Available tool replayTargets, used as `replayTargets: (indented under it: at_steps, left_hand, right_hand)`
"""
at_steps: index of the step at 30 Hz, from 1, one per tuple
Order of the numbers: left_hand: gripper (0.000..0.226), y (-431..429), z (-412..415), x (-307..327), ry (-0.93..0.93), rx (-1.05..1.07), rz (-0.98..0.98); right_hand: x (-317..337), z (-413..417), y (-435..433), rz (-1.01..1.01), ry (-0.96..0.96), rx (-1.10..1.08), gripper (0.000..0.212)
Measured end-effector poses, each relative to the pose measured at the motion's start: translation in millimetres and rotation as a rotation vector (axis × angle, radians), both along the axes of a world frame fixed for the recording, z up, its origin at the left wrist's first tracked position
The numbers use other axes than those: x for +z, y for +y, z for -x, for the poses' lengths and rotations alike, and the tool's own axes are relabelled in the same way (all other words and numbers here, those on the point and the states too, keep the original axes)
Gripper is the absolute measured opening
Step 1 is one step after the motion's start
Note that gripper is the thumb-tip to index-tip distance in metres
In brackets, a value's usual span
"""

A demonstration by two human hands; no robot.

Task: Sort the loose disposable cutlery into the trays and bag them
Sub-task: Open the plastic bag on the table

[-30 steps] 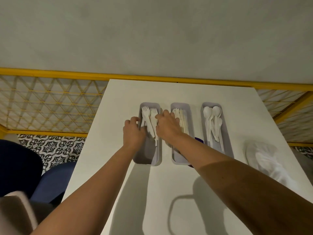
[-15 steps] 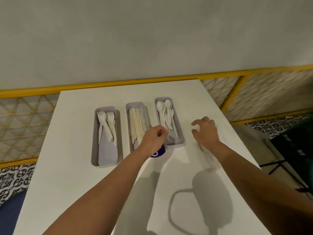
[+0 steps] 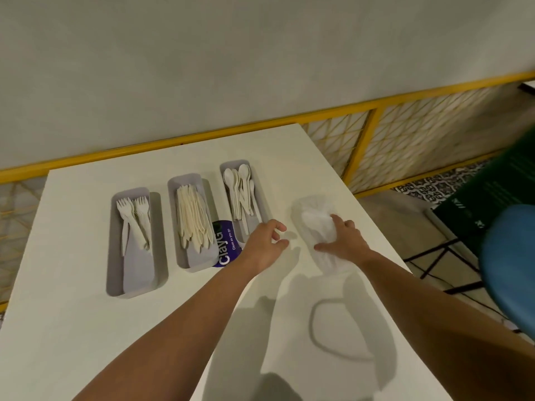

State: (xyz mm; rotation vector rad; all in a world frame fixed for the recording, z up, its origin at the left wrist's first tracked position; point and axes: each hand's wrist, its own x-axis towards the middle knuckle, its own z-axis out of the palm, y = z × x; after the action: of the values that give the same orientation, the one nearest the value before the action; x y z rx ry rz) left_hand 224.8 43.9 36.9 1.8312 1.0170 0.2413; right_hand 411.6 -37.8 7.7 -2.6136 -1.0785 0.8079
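Head view: three grey trays stand side by side on the white table, each with its long axis running near to far.

1. Left tray – holds the forks, tines pointing to the far edge and handles toward the near edge. They occupy the far half of the tray.
2. Middle tray – holds the knives, a dense bundle lying along the tray's length and fanning slightly at the near end.
3. Right tray – holds the spoons, bowls at the far end and handles pointing near.

A purple packet with white lettering lies between the middle and right trays, partly hidden by them.

A clear plastic bag lies flat on the table to the right of the spoon tray, apart from it. Its long axis runs from far-left to near-right.

Left hand: positioned at the near end of the spoon tray, between that tray and the bag. Fingers and thumb are loosely curled with a gap between them, and nothing is visible in the grasp.

Right hand: rests palm-down on the near half of the bag, fingers spread and nearly straight, thumb pointing left.

All the cutlery lies to the left of both hands and farther away. A yellow railing runs behind the table, and a blue chair stands at the right.
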Motion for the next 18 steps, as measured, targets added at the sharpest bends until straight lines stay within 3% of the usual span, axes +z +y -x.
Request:
replayTargets:
  at_steps: [9, 15, 18]
  left_hand:
    - [0.031, -16, -23, -11, 0.042, -0.166, -0.117]
    - [0.051, -46, -18, -21, 0.287, -0.517, -0.356]
    - [0.046, -47, 2, -24, 0.298, -0.539, -0.31]
  right_hand:
    - [18, -10, -36, 0.133, 0.05, 0.239, 0.086]
    - [18, 26, -51, 0.187, 0.092, 0.55, 0.071]
    - [12, 49, -52, 0.125, 0.12, 0.609, 0.065]
